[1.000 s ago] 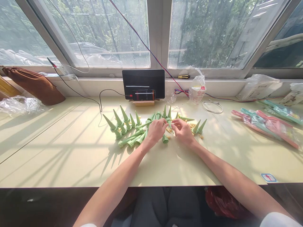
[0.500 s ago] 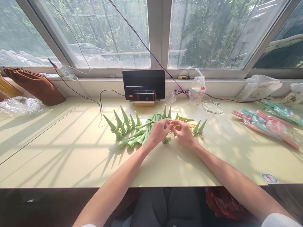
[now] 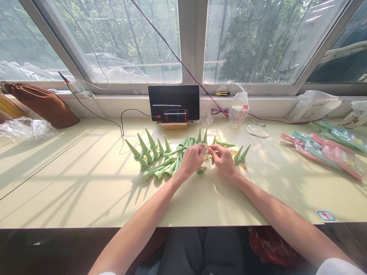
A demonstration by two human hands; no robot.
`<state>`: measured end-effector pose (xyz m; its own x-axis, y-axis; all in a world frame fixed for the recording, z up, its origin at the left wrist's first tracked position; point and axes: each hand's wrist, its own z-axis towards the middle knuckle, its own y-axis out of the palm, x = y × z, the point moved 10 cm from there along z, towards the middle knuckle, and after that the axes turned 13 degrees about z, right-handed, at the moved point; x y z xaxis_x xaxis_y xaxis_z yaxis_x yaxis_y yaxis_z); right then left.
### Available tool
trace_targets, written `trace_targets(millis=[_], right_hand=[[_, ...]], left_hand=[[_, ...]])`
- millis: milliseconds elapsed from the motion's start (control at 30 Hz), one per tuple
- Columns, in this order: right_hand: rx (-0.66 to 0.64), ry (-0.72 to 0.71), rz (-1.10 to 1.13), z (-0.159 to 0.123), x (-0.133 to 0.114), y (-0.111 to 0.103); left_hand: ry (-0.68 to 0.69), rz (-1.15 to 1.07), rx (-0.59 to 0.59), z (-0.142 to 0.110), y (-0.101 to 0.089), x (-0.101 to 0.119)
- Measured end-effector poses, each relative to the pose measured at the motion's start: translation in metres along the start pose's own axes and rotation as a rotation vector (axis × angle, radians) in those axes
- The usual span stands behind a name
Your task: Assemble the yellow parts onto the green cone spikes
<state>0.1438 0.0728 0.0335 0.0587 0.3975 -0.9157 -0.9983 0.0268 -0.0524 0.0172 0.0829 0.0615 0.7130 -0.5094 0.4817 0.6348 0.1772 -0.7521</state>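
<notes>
Green spikes (image 3: 151,140) stood on the table (image 3: 86,202); left hand (image 3: 191,158) and right hand (image 3: 223,159) pinched a partly hidden green piece (image 3: 208,157).

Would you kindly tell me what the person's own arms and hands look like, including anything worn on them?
The left hand and the right hand are bare, without gloves, and no watch or bracelet shows. The left forearm and the right forearm are uncovered as well. A white sleeve edge shows on each arm.
</notes>
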Motion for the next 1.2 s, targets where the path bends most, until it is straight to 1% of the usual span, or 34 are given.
trace_targets(millis=[167,433,700,967,1200], right_hand=[[-0.001,0.011,0.001,-0.0001,-0.0008,0.0008],[0.007,0.02,0.084,-0.0002,0.001,-0.0003],[0.01,0.016,0.098,0.0001,0.0009,-0.0012],[-0.019,0.042,0.095,-0.0006,-0.0018,0.003],[-0.01,0.054,0.078,-0.0011,0.0008,0.0014]], left_hand=[[0.011,-0.073,-0.015,0.0003,0.0023,-0.0003],[0.0,-0.156,-0.01,0.0009,0.0038,-0.001],[-0.008,-0.161,-0.02,0.0011,0.0055,-0.0022],[-0.014,-0.16,-0.022,0.0009,0.0059,-0.0016],[-0.011,-0.131,-0.033,0.0011,0.0062,-0.0013]])
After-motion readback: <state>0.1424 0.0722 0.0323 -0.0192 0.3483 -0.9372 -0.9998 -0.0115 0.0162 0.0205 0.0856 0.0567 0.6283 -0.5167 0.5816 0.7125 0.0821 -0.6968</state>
